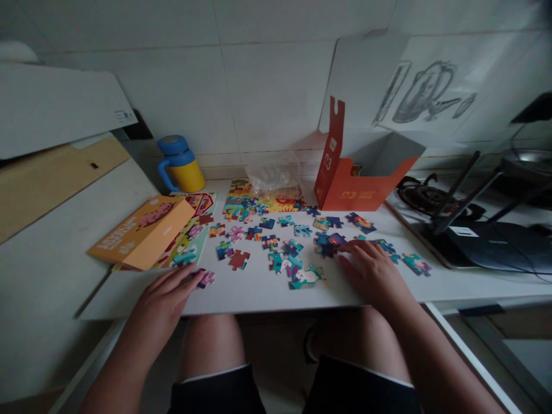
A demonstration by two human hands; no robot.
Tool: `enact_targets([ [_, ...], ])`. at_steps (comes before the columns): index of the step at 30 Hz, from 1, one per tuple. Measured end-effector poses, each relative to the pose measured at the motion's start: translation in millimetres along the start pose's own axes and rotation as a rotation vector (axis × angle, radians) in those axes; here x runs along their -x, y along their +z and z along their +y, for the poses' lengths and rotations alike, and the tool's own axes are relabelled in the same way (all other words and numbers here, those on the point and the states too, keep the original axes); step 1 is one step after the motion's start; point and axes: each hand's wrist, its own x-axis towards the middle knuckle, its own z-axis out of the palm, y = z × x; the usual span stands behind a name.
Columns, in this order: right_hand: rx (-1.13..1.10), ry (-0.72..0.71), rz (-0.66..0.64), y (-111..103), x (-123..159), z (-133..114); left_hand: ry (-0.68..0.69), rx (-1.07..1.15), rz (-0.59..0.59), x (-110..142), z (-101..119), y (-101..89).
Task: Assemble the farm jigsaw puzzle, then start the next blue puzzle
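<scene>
My left hand (166, 293) lies near the table's front left edge with its fingers stretched out. Its fingertips touch the left side of a purple puzzle piece (207, 279) that lies on the table. On the right, my right hand (374, 270) has its fingers apart, the fingertips at the edge of a dark blue puzzle piece (335, 241). Between the hands are scattered several loose pieces, among them a brown-red piece (238, 260) and joined pieces with a white rabbit (307, 276). A teal and pink piece (416, 264) sits right of my right hand.
An orange box (140, 233) rests on a colourful picture sheet (196, 241) at left, before a blue and yellow mug (183, 167). Behind the pieces, a clear plastic bag (275, 178) covers part of a picture (235, 195). An open red-orange box (357, 190) and black router (495, 244) stand right.
</scene>
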Motion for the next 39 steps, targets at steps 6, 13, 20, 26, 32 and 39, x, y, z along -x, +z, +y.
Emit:
enact_targets([
  [6, -0.071, -0.127, -0.09, -6.6, 4.3, -31.6, -0.045, -0.072, -0.02, -2.3, 13.0, 11.7],
  [13, -0.059, -0.164, -0.233, 5.2, -20.2, -83.4, -0.01, 0.069, 0.069, -36.0, 84.4, 4.9],
  [20, 0.033, -0.084, -0.204, 19.3, -36.6, -76.1, 0.228, 0.278, 0.021, -89.8, 164.7, 20.5],
  [26, 0.058, -0.003, -0.208, 14.3, -12.5, -54.5, 0.248, 0.321, -0.077, -98.4, 171.5, 37.2],
  [32, 0.058, -0.029, -0.222, 1.3, 23.3, -42.8, 0.241, 0.319, -0.053, -94.2, 170.8, 37.6],
  [39, 0.087, 0.027, -0.117, -9.1, 33.0, -4.9, 0.227, 0.342, -0.002, -97.6, 173.7, 36.8],
])
